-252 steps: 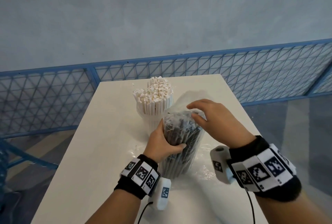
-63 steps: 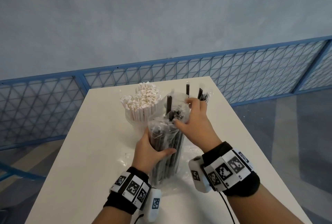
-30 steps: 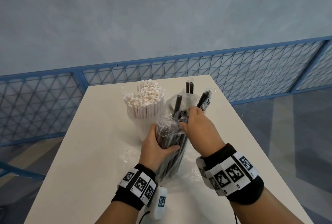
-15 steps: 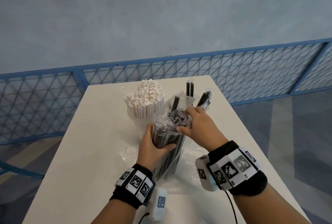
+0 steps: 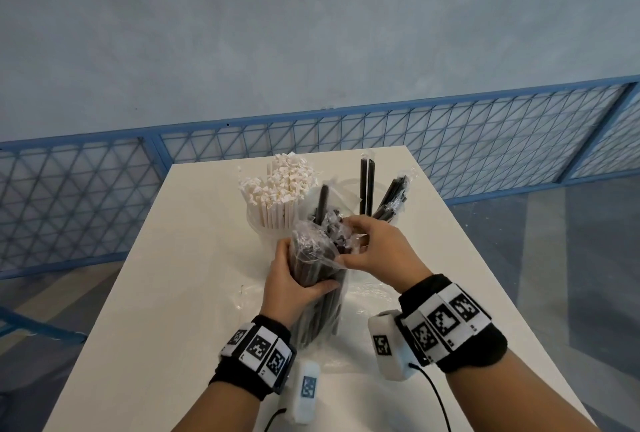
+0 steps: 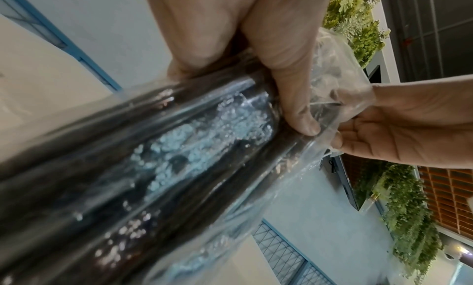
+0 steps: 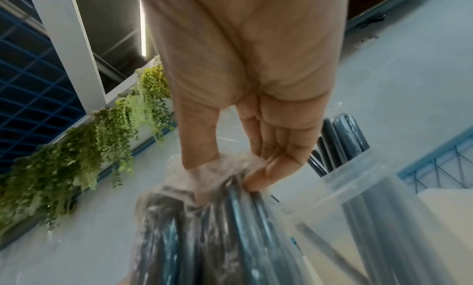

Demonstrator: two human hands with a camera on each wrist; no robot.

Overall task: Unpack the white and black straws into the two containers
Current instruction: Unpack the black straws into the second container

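Observation:
My left hand (image 5: 298, 279) grips a clear bag of black straws (image 5: 317, 296) standing upright on the white table (image 5: 173, 275). My right hand (image 5: 349, 241) reaches into the bag's open mouth and pinches the wrapped tops of a few black straws (image 5: 337, 229). The right wrist view shows thumb and fingertips (image 7: 258, 180) closed on crinkled plastic over the straw ends. Behind stands a container of white straws (image 5: 277, 194). Beside it a clear container (image 5: 372, 203) holds a few black straws (image 5: 366, 185). In the left wrist view my thumb (image 6: 294, 99) lies across the bag (image 6: 179, 168).
Loose clear plastic wrap (image 5: 367, 296) lies on the table under and right of the bag. A blue mesh fence (image 5: 485, 140) runs behind the table's far edge. The table's left and right edges drop to the floor.
My right hand has come back from the clear container to the bag's mouth and now pinches straws there. The left hand keeps its hold on the bag.

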